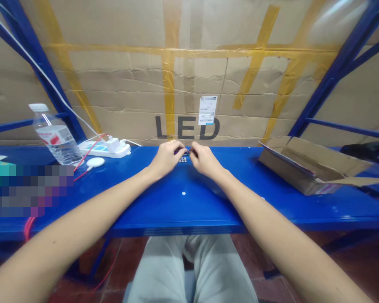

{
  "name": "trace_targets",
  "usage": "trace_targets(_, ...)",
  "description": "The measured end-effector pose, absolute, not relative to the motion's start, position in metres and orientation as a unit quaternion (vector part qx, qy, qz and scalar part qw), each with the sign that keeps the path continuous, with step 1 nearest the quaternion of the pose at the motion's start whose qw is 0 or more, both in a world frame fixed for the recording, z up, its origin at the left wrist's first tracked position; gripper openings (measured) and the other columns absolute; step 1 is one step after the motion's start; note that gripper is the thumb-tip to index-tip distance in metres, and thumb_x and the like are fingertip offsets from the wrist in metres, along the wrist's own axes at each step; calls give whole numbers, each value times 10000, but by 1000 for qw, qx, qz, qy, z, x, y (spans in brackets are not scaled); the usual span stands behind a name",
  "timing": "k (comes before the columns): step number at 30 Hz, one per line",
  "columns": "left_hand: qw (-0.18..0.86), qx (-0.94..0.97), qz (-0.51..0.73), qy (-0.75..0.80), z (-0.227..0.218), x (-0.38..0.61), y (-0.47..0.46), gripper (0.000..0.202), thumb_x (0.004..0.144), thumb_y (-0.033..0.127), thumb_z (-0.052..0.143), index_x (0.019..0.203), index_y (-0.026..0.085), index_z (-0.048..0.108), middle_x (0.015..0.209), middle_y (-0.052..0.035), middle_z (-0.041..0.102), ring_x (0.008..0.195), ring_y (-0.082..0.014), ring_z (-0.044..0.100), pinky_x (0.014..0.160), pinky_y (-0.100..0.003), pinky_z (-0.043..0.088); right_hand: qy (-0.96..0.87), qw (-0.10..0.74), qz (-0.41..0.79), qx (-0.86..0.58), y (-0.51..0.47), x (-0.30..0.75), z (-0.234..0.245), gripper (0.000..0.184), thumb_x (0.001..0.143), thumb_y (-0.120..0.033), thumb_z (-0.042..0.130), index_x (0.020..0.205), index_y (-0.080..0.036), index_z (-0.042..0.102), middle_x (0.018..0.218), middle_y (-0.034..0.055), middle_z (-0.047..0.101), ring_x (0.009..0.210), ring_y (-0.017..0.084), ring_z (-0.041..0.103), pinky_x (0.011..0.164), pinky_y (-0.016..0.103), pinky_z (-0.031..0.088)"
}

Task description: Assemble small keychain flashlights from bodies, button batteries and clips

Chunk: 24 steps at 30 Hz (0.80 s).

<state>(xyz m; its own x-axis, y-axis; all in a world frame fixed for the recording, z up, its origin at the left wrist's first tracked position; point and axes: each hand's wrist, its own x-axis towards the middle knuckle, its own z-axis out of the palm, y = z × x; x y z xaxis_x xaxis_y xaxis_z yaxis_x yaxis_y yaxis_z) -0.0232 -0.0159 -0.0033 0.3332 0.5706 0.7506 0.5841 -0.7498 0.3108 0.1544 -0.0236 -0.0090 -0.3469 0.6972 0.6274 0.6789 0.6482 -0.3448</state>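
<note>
My left hand (168, 158) and my right hand (203, 157) meet over the far middle of the blue table, fingertips nearly touching. Both have their fingers curled in a pinch around a small dark piece (187, 152), mostly covered by the fingers, so its kind does not show. Just below the fingertips lie several tiny shiny metallic bits (182, 160) in neat rows. Closer to me on the tabletop is a small white round spot (183, 193).
On the blue table (164, 210), a water bottle (57, 136), a white power strip (105, 148) and a round white charger (95, 162) with a red cable stand left. An open cardboard box (306, 166) sits right. Behind rises a taped cardboard panel (129, 92) between blue posts.
</note>
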Motion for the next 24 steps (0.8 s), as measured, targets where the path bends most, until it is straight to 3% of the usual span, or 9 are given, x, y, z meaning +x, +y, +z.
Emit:
trace_targets(6, 5, -811, -462, -359, -3, -24, -12, 94, 891, 208, 633, 813, 191, 684, 818, -37, 712, 795, -185, 639, 783, -323, 484, -799, 428, 59, -417, -17, 155, -13, 124, 886, -178, 465, 769, -215, 475, 780, 72, 641, 755, 223, 584, 716, 333, 410)
trace_targets(12, -146, -770, -483, -391, -2, -29, -5, 61, 840, 228, 663, 834, 184, 705, 861, -44, 736, 827, -196, 657, 822, -354, 505, -743, 473, 225, -417, -3, 162, -18, 24, 830, -199, 515, 832, -199, 538, 761, 17, 658, 707, 173, 609, 688, 304, 458)
trace_targets(17, -231, -742, -508, -372, -5, -34, 5, 168, 769, 262, 716, 905, 164, 700, 948, -69, 732, 883, -208, 661, 878, -390, 514, -716, 460, 299, -430, -2, 165, -18, 139, 805, -180, 543, 942, -195, 547, 728, -2, 656, 647, 163, 622, 649, 296, 475)
trace_targets(24, -294, -742, -520, -304, -4, -28, 0, 279, 718, 281, 772, 948, 151, 683, 965, -77, 722, 935, -228, 675, 898, -393, 519, -756, 434, 346, -347, -10, 159, -14, 126, 844, -282, 625, 831, -158, 641, 825, 62, 718, 781, 182, 656, 784, 324, 498)
